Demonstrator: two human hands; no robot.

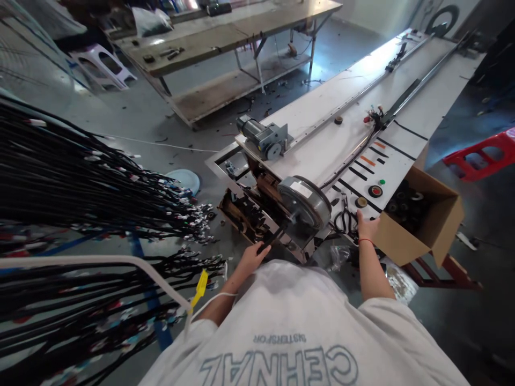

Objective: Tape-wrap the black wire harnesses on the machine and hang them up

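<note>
My left hand (252, 258) is low at the near end of the long white workbench (317, 139), its fingers closed around the end of a black strip (275, 236). Whether that strip is loose or part of the frame I cannot tell. At the bench's near right edge rests my right hand (367, 226), thumb and fingers apart, with nothing visible in it. Black-handled scissors (345, 221) lie just left of it, and a tape roll (361, 202) sits right beyond the thumb. Between my hands stands a large grey wheel (306, 201) mounted on the bench end.
An open cardboard box (438, 214) with dark rolls adjoins the bench on the right, near a red stool (483, 155). Bundles of black cable harnesses (80, 177) hang at left. A motor (257, 131) sits on the bench corner. Another table (225, 37) stands behind.
</note>
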